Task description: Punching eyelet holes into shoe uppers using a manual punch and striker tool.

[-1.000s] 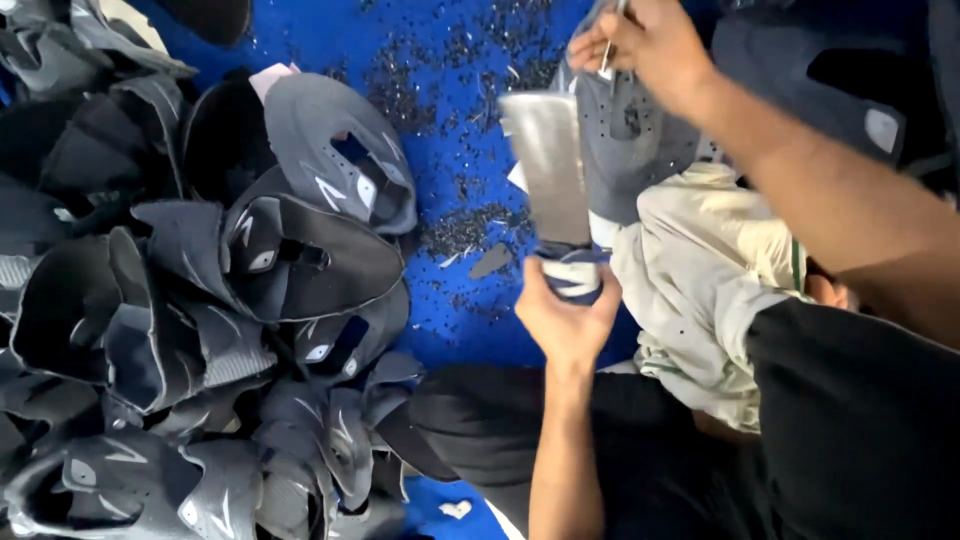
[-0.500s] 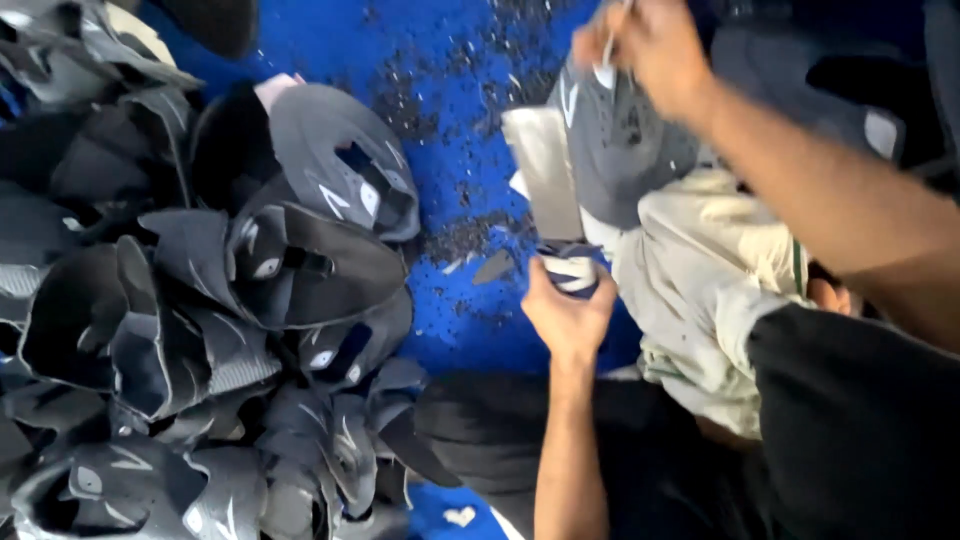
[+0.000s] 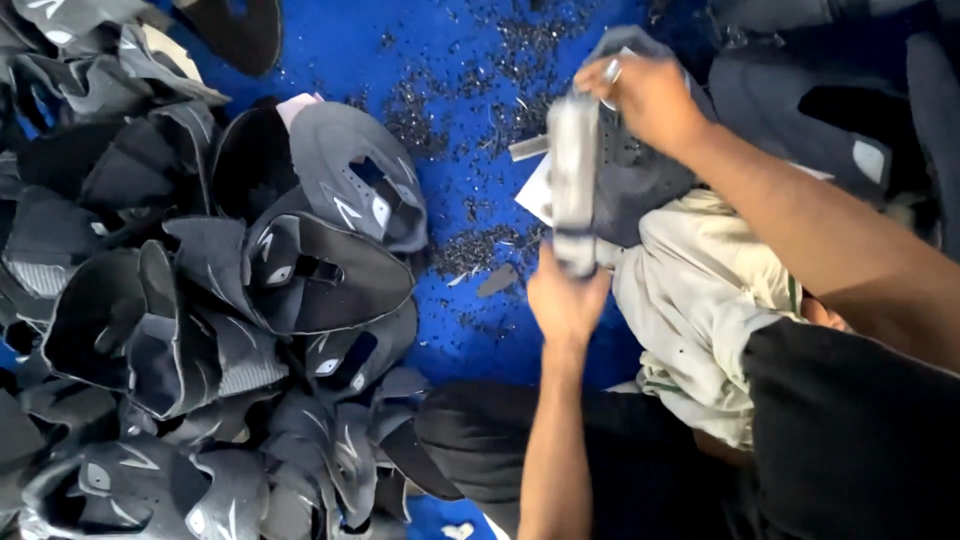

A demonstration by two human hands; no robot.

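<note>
My left hand [image 3: 566, 300] grips the lower end of a long flat grey metal tool [image 3: 573, 170] that stands upright and looks blurred. A dark grey shoe upper [image 3: 640, 165] sits against the tool, above my light-coloured trouser knee [image 3: 700, 290]. My right hand [image 3: 645, 95] pinches the upper's top edge, and a small pale thing shows between its fingers. The upper's far side is hidden behind the right hand and forearm.
A big heap of dark grey and black shoe uppers [image 3: 200, 300] fills the left half. Blue floor covering [image 3: 450, 110] in the middle is strewn with dark scraps. More dark pieces [image 3: 830, 110] lie at the top right.
My left hand has turned the metal tool so its narrow side faces the camera. The right hand has drawn the shoe upper closer against the tool.
</note>
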